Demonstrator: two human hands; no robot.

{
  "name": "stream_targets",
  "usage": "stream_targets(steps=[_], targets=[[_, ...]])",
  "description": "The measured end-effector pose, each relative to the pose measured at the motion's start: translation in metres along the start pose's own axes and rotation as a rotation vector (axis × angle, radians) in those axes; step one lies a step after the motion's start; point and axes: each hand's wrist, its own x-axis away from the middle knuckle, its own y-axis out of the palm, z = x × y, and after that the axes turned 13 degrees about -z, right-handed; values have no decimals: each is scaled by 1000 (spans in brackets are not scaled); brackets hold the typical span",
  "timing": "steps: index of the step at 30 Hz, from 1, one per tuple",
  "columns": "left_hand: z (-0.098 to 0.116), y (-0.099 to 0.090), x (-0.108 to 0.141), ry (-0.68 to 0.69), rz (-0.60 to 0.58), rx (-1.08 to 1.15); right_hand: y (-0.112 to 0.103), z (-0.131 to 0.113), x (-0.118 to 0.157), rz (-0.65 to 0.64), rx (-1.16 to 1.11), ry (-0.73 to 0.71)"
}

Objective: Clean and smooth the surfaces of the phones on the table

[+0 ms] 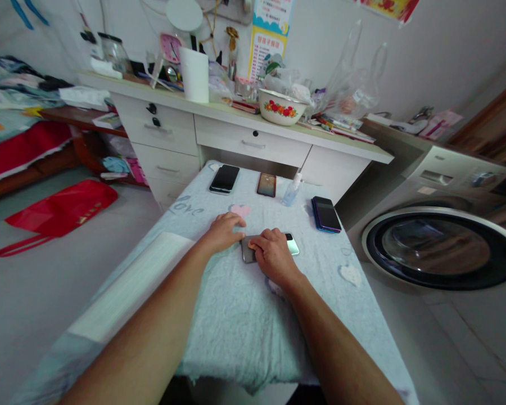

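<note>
A silver-grey phone (294, 245) lies back up and crosswise on the cloth-covered table (240, 315). Over its middle my right hand (272, 251) is closed, pressing something small and orange, too hidden to identify, against the phone's back. At the phone's left end rests my left hand (224, 232), its fingers apart and the fingertips by the edge. Beyond the hands are a black phone (225, 178) at the back left, a brownish phone-sized item (267, 184), a clear spray bottle (292, 190) and a dark phone (326, 214) on the right.
A pale folded cloth or paper strip (135, 284) runs along the table's left side. Behind stands a white desk (253, 135) with a floral bowl (281, 108) and a paper roll (194, 75). A washing machine (438, 185) is at right, a red bag (67, 209) on the left floor.
</note>
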Motion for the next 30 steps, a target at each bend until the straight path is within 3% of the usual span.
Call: stream_targets(steps=[16,23,30], targets=[[-2,4,-3,7,30,-33,5,-4,0,-1,-69,-235],[2,1,0,-8,15,-25,5,-2,-1,8,-32,-198],[4,-2,1,1,-3,-14,1,0,0,18,-5,-63]])
